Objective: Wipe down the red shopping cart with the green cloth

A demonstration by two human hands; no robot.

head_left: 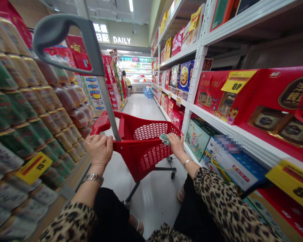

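A red plastic shopping cart (pixel 141 144) on grey legs and casters is right in front of me. Its tall metal pole carries a grey loop handle (pixel 98 50) at the upper left. My left hand (pixel 99 149) is closed with its fingers wrapped over the cart's left rim near the pole. At the right end of the rim, my right hand (pixel 175 144) is closed on a small pale-green item (pixel 164 138), whose kind I cannot make out. That hand also appears to rest against the rim. The part of the basket that shows holds nothing visible.
Stacked shrink-wrapped cans (pixel 27 111) line the left side close to the cart. White shelving (pixel 195 77) with red gift boxes (pixel 227 94) runs along the right. The tiled aisle (pixel 138 104) leads to blue water jugs (pixel 147 92), a seated person (pixel 127 80) and a lit cooler.
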